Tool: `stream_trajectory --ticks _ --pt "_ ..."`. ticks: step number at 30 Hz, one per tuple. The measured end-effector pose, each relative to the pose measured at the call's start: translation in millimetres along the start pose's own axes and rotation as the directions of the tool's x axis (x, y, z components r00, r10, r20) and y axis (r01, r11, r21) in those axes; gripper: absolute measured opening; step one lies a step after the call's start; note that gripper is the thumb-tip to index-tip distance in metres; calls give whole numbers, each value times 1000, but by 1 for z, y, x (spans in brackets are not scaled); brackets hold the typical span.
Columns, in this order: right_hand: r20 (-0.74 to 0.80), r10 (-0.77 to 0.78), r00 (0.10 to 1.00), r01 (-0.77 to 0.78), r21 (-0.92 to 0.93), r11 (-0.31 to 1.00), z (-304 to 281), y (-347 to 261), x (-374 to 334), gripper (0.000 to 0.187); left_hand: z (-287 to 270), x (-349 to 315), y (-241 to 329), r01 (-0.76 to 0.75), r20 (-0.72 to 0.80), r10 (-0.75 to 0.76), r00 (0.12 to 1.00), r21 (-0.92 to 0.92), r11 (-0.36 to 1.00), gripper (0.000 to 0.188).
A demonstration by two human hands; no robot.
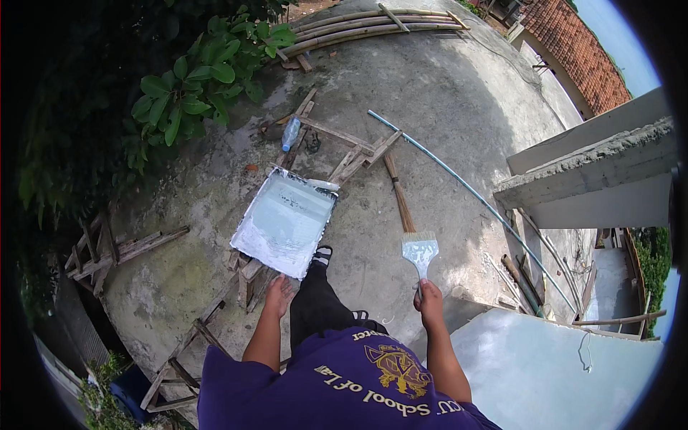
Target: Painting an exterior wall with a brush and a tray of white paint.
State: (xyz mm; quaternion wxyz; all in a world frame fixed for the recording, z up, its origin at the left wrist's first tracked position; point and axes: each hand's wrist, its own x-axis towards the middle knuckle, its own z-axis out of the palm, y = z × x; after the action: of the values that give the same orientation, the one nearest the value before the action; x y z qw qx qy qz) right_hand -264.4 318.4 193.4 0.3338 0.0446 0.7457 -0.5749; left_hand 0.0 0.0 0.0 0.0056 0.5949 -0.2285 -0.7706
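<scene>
Wide brush [420,251] in the right grip [429,301], paint tray [287,218] to its left.
Right grip clamped on the brush handle — bristles pointing far. Left grip [280,292] uncurled, fingers extended at the tray's near edge; can't tell if touching. Tray holds pale paint, rim smeared. Farther out: twig broom [400,192] on the concrete floor [179,279] just past the brush, plastic bottle [290,134] by wooden boards [337,134] beyond the tray — blue pipe [473,191] running along the right.
</scene>
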Motion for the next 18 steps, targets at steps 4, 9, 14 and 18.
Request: stream_trajectory --ticks 4,9,14,18 --pt "-90 -23 996 26 36 999 -31 25 -13 33 21 25 4 -195 72 219 973 -244 950 50" --pt "-158 -2 987 20 114 993 -66 40 -45 32 29 32 2 -287 -3 304 953 -342 895 44" --pt "-141 1 990 15 116 993 -70 41 -48 32 35 22 13 -424 -14 461 887 -418 803 36" --pt "-128 7 992 7 109 994 -66 35 -34 32 13 7 21 -433 -41 458 888 -415 800 32"
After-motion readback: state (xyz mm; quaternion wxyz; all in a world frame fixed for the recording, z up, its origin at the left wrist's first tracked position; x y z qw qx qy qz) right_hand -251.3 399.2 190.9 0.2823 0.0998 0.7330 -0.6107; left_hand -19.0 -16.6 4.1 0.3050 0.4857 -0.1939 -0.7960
